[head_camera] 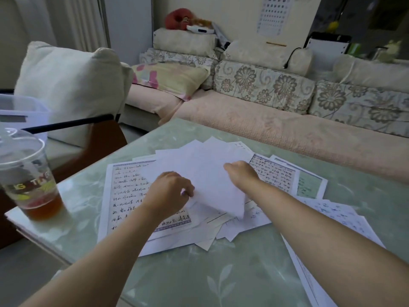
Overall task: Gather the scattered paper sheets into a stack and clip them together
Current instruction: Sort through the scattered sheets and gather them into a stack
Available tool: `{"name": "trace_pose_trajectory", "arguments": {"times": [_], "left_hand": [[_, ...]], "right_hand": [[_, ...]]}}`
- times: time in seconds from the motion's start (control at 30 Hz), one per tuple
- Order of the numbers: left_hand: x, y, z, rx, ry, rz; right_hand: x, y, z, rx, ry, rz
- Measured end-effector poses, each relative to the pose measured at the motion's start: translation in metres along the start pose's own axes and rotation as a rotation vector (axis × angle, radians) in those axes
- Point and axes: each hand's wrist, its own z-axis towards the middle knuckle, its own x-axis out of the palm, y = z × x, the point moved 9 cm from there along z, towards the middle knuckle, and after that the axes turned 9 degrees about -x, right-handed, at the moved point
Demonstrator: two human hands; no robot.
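A blank sheet [208, 176] is held raised over the scattered papers [130, 196] at the middle of the green surface [221, 273]. Its near corner is pinched by the left hand [169, 191], fingers together; its right edge is gripped by the right hand [241, 173]. A cup [28, 180] stands at the left corner.

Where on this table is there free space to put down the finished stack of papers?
The near edge of the table is bare, between the forearms. A smaller patch lies between the cup and the papers. The middle is crowded, and more sheets cover the right side.
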Motion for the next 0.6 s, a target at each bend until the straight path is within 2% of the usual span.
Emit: {"name": "trace_pose_trajectory", "arguments": {"times": [0.1,0.17,0.23,0.33,0.43,0.53,0.6], "left_hand": [[-0.003,0.007,0.002,-0.081,-0.012,-0.101],[-0.001,0.016,0.005,-0.162,-0.002,-0.081],[0.002,0.027,0.007,-0.243,0.035,-0.039],[-0.004,0.055,0.015,-0.455,0.067,-0.031],[-0.009,0.088,0.021,-0.574,0.103,0.142],[-0.005,0.113,0.018,-0.711,0.2,0.146],[-0.002,0.115,0.022,-0.728,0.223,0.174]], "right_hand": [[-0.006,-0.03,-0.006,0.219,0.034,0.196],[-0.005,-0.036,-0.008,0.224,0.062,0.187],[0.002,-0.03,-0.006,0.074,0.119,-0.001],[0.023,-0.018,-0.015,-0.13,0.283,-0.222],[0.036,-0.008,-0.022,-0.296,0.358,-0.371],[0.048,-0.002,-0.021,-0.418,0.407,-0.423],[0.053,0.005,-0.019,-0.472,0.404,-0.392]]}}
